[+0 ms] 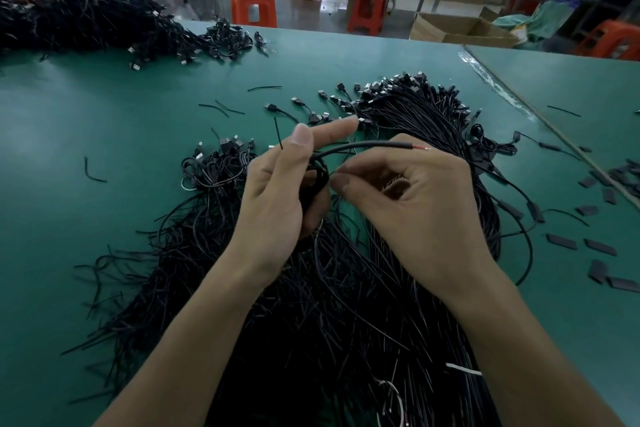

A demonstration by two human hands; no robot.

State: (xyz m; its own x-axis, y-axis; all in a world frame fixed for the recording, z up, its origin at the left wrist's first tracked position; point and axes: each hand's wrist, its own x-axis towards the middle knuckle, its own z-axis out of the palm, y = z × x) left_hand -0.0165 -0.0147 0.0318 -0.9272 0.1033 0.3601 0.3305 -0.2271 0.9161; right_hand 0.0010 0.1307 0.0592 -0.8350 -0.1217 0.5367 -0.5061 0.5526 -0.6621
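Inside the curled left hand (273, 198), coiled cable (319, 179), right hand (412, 204) pinching its strand.

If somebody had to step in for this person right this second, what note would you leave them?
Left hand: grips a small cable coil, forefinger straight; the cable's bare red end sticks out to the right.
Right hand: fingers curled, pinching at the coil's edge; whether a tie or a cable turn, I cannot tell.
Done: some wound coils lie left of the hands.
Left: finish and secure this coil, then work through the loose pile under the arms.
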